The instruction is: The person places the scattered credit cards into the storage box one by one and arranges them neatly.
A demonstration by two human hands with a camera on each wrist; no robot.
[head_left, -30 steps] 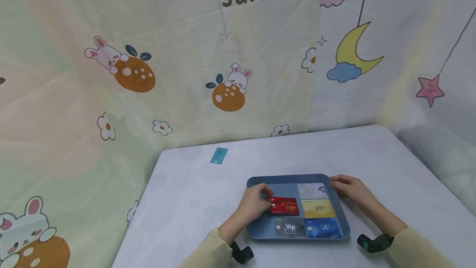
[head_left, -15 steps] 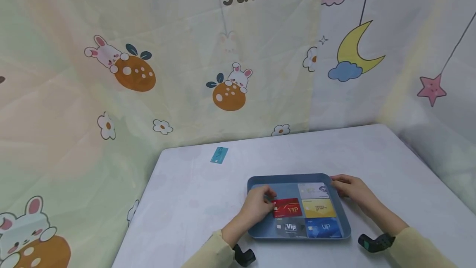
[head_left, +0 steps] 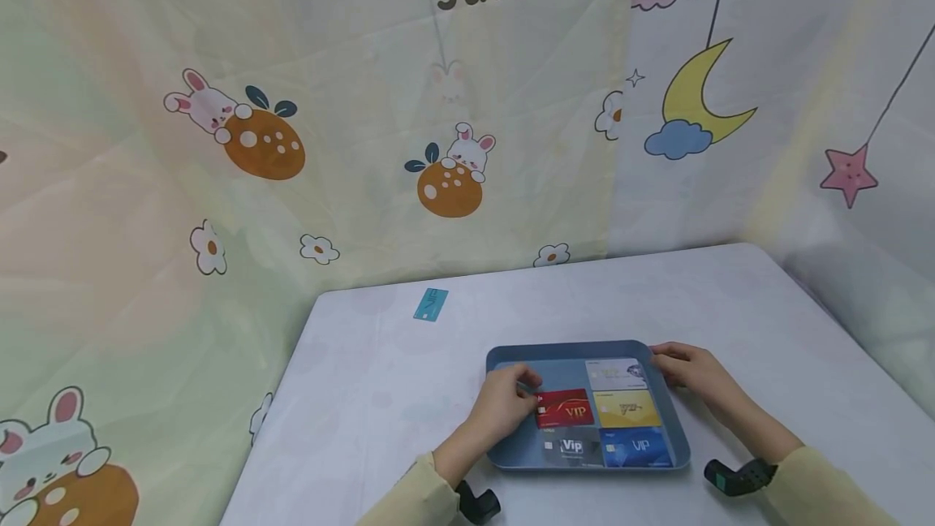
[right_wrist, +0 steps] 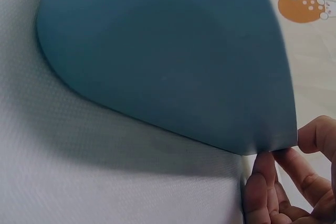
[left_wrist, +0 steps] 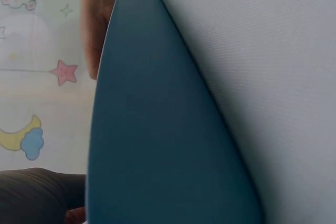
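Observation:
A blue-grey tray (head_left: 514, 451) sits on the white table with several VIP cards laid flat inside. My left hand (head_left: 502, 403) reaches over its left side, thumb and fingertips pinching the left edge of the red card (head_left: 568, 409). That card lies just behind the grey card (head_left: 573, 446) and left of the yellow card (head_left: 626, 409). At the far right corner, my right hand (head_left: 690, 368) holds the tray; the right wrist view shows its thumb at the rim and fingers against the outer wall. In the left wrist view the tray wall (left_wrist: 157, 119) hides the cards.
A white card (head_left: 616, 374) and a blue card (head_left: 635, 446) fill the tray's right column with the yellow one. Near the table's back left edge lies a teal card (head_left: 431, 304). Printed cloth walls (head_left: 365, 104) stand behind and beside the table (head_left: 380, 396).
My left hand has shifted the red card slightly right and toward me, up close to the yellow and grey cards. The right hand has stayed at the tray's corner.

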